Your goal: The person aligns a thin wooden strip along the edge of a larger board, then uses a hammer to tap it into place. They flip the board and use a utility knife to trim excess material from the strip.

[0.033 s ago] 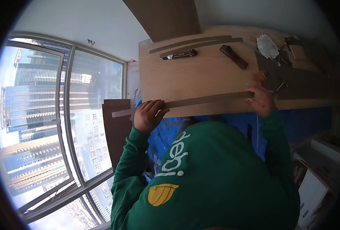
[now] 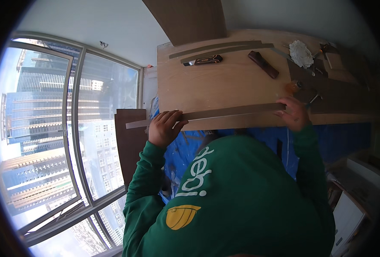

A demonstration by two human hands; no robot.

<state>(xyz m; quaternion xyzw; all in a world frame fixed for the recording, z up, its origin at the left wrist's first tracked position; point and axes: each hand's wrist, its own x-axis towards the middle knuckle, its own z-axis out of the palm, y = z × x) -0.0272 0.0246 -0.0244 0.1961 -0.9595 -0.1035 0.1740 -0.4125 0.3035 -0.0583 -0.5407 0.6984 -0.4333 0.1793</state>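
Observation:
A long, thin grey-brown strip [image 2: 232, 112] runs along the near edge of the wooden board [image 2: 224, 88]. Around its left part my left hand [image 2: 165, 128] is closed, and a pale end of the strip sticks out past the fingers, over the board's left side. At the strip's right end, my right hand [image 2: 295, 115] pinches it between thumb and fingers. Just beyond the right hand lie an orange-tinted bottle [image 2: 293, 87] and a tool with a small metal head [image 2: 314, 99].
A utility knife [image 2: 202, 60] lies beside more strips [image 2: 222, 46] at the back. Right of these are a dark reddish-brown object [image 2: 263, 64] and a crumpled white cloth [image 2: 301, 54]. Brown panels [image 2: 130, 141] stand left, near the window [image 2: 106, 124]. Blue sheeting [image 2: 327, 141] covers the area below.

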